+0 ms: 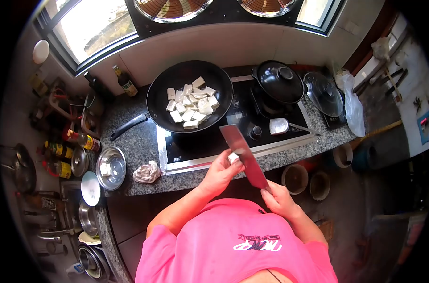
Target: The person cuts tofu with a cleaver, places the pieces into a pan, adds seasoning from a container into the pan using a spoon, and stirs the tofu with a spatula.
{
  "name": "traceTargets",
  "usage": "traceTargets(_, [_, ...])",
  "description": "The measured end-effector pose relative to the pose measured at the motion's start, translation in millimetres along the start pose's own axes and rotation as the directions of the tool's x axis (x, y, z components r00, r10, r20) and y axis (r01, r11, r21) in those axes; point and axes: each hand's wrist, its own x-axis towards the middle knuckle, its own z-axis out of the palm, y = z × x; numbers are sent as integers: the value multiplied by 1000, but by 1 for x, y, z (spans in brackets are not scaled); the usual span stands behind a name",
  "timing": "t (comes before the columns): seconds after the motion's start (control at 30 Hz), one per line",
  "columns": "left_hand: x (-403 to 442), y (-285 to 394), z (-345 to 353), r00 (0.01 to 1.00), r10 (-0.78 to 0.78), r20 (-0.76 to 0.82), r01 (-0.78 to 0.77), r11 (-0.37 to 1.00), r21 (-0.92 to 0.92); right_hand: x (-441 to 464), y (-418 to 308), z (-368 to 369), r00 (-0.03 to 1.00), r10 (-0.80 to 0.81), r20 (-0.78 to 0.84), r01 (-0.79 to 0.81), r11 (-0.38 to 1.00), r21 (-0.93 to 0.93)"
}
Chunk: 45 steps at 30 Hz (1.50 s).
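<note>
In the head view, our left hand [218, 173] pinches a small white block [233, 158] between thumb and fingers, in front of the stove [184, 153]. Our right hand [277, 198] is wrapped around the handle of a wide knife [247, 160]. The blade slants up and to the left, close beside the block, but we cannot tell if they touch. The big black pan [159, 96] sits on the left part of the stove, with lots of white pieces [194, 104] heaped in it. A black pot [280, 82] with its lid on is on the right, and a spatula [278, 126] lies in front of it. To our left, a crumpled cloth [147, 172] lies near a shiny bowl [118, 178] with something white inside
</note>
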Motion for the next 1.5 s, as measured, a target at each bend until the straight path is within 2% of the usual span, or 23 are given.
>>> traceTargets(0.03, [-3, 1, -6, 995, -82, 49, 85, 994, -63, -5, -7, -8, 975, 207, 85, -219, 957, 189])
traceTargets(0.07, [-3, 4, -11, 982, -128, 139, 152, 972, -178, -10, -8, -15, 901, 382, 206, -432, 833, 346])
traceTargets(0.13, [-4, 7, -19, 950, -171, 262, 245, 928, -281, -13, 0, -22, 856, 447, 259, -516, 718, 467])
traceTargets(0.2, [-5, 9, -18, 936, -278, 217, 322, 924, -207, -12, 1, -21, 820, 478, 314, -563, 576, 593])
traceTargets(0.27, [1, -8, -37, 909, -333, 253, 378, 913, -156, -9, 1, -17, 823, 465, 327, -554, 525, 646])
traceTargets(0.37, [1, 20, -33, 886, -405, 223, 446, 877, -179, -10, 3, -13, 865, 400, 304, -471, 434, 768])
traceTargets(0.4, [0, 39, -30, 889, -419, 185, 440, 893, -92, -10, 3, -13, 885, 390, 253, -421, 440, 793])
traceTargets(0.47, [8, 77, -37, 924, -344, 167, 341, 939, 47, -13, 2, -16, 915, 376, 146, -317, 447, 837])
traceTargets(0.53, [31, 114, -51, 980, -183, 80, 143, 923, 357, -20, 5, -18, 923, 376, 80, -264, 467, 844])
traceTargets(0.57, [46, 134, -49, 995, -95, 14, 63, 752, 656, -24, 9, -18, 929, 364, 67, -246, 472, 847])
traceTargets(0.6, [61, 152, -47, 1000, 12, -15, 7, 482, 876, -29, 13, -17, 934, 353, 54, -230, 478, 848])
traceTargets(0.67, [105, 143, -82, 977, 175, 123, -146, 122, 982, -35, 11, -13, 927, 374, 41, -223, 458, 861])
traceTargets(0.77, [153, 120, -104, 993, -101, -68, 79, 109, 991, -43, 13, -11, 930, 367, 27, -207, 461, 863])
traceTargets(0.87, [155, 136, -81, 983, -72, -169, 168, -22, 986, -52, 12, -15, 929, 370, 7, -194, 473, 859])
traceTargets(0.93, [140, 154, -62, 972, -118, -201, 230, 351, 908, -58, 11, -19, 925, 381, -11, -189, 483, 855])
traceTargets(1.0, [108, 165, -33, 972, -147, -184, 233, 501, 834, -55, 5, -21, 921, 388, -31, -201, 542, 816])
traceTargets(1.03, [93, 159, -30, 957, -200, -212, 291, 619, 729, -51, 1, -21, 920, 389, -41, -207, 572, 794])
traceTargets(1.07, [76, 149, -28, 939, -255, -233, 345, 720, 603, -46, -3, -21, 924, 378, -50, -217, 629, 746])
traceTargets(1.13, [45, 109, -32, 944, -293, -152, 314, 940, 132, -32, -13, -18, 932, 357, -57, -242, 733, 636])
traceTargets(1.2, [21, 83, -30, 923, -377, -81, 361, 919, -158, -16, -21, -15, 957, 288, -43, -225, 826, 517])
traceTargets(1.33, [5, 43, -30, 987, -159, -6, 158, 981, -110, 5, -23, -8, 984, 176, 8, -169, 928, 333])
traceTargets(1.43, [1, 28, -24, 999, 20, 26, -22, 995, 97, 16, -28, -3, 998, 60, 27, -64, 974, 215])
traceTargets(1.5, [-1, 26, -27, 998, 35, 51, -44, 978, 203, 18, -35, -3, 996, 66, 55, -74, 984, 160])
